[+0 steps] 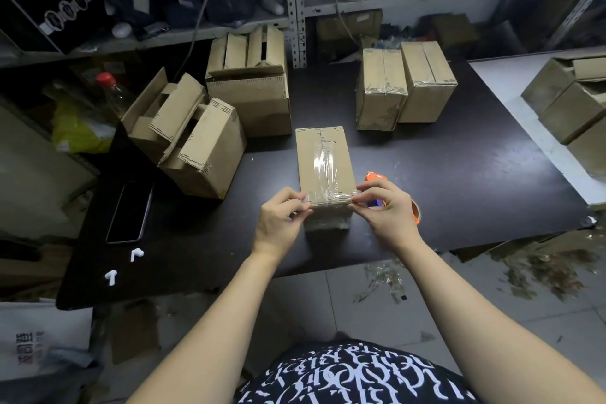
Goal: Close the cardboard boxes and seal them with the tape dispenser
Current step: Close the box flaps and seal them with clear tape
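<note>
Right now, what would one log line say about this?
left hand: pinches taped box near-left corner | right hand: pinches near-right corner | tape dispenser: on table by right hand | open boxes: at left

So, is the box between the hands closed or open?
Closed: the cardboard box has its flaps flat, with clear tape along the seam; the left hand and right hand pinch its near corners.

Taped box (324,164) stands mid-bench (459,174), with clear tape along its top seam and across the near edge. Left hand (282,220) and right hand (385,213) pinch its near top corners, one each side. Orange tape dispenser (375,178) lies just right of it, partly behind the right hand; open boxes (187,131) left, two sealed boxes (382,88) back right.
</note>
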